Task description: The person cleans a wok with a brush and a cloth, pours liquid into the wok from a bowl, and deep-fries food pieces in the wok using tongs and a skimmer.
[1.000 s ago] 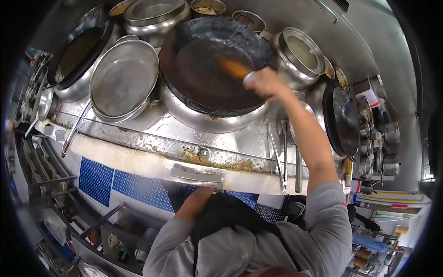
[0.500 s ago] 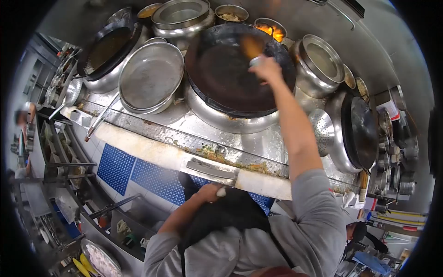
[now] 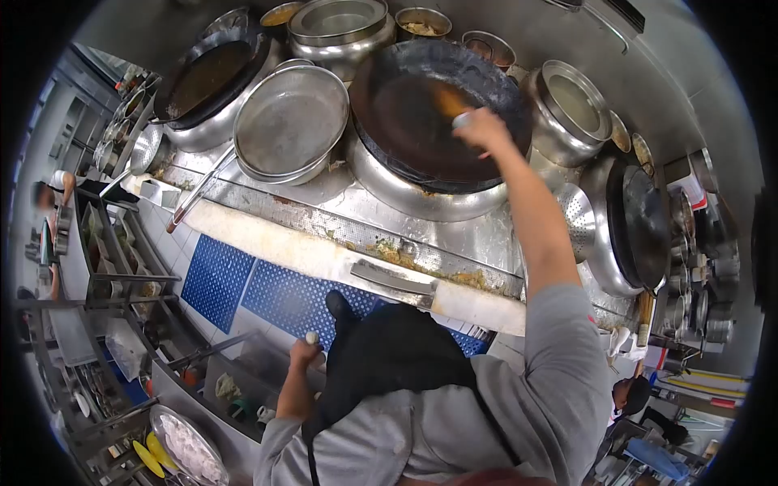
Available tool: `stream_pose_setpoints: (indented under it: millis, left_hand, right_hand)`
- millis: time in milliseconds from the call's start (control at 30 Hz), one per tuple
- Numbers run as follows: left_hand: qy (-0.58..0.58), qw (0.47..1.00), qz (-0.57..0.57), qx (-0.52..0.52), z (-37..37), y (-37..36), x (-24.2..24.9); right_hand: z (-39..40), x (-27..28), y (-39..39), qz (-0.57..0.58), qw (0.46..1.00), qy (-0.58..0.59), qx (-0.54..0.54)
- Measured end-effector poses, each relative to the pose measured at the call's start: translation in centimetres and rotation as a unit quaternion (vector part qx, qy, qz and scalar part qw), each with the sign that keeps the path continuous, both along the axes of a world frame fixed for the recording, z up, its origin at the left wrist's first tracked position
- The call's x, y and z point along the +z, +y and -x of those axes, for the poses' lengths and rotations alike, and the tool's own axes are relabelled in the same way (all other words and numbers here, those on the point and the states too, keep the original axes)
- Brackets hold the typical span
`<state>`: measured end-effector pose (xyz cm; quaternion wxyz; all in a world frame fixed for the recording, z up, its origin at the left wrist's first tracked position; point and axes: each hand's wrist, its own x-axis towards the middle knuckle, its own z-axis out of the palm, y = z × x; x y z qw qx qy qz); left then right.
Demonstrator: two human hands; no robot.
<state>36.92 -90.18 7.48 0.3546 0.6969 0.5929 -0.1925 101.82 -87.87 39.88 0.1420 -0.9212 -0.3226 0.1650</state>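
While brush (image 3: 448, 99) blurs, right hand (image 3: 484, 130) grips

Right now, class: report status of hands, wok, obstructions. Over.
Right hand scrubbing wok with brush. Left hand low, grip on small white object. Steel pan beside wok.

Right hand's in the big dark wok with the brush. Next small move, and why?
Probably sweep the brush across the wok floor toward its near rim: the right hand holds it near the far side, and the dark inner surface looks wet and streaky.
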Motion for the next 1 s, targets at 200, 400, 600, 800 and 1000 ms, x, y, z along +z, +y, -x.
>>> stream_pose_setpoints:
  millis: [200, 400, 600, 800, 1000]
  left_hand:
    - [-0.019, 0.998, 0.012, 0.062, 1.2, 0.5, 0.0]
    - [-0.034, 0.995, -0.040, 0.080, 0.7, 0.3, -1.4]
    - [-0.035, 0.999, 0.001, 0.039, -0.4, -0.7, 1.7]
    - [-0.056, 0.996, 0.007, 0.064, 0.7, 0.1, -1.3]
    - [-0.019, 0.999, 0.027, -0.002, -1.1, 0.4, 0.8]
  right_hand:
    - [-1.0, 3.2, -5.9, 0.073, 0.965, -0.004, 0.253]
    - [-3.5, 3.2, -1.1, -0.044, 0.955, -0.234, -0.176]
    - [5.7, 1.5, 0.0, -0.128, 0.929, 0.317, 0.143]
    - [-5.1, 8.9, -7.6, 0.131, 0.961, -0.235, 0.059]
    - [-1.7, -1.5, 0.5, -0.012, 0.997, -0.071, 0.017]
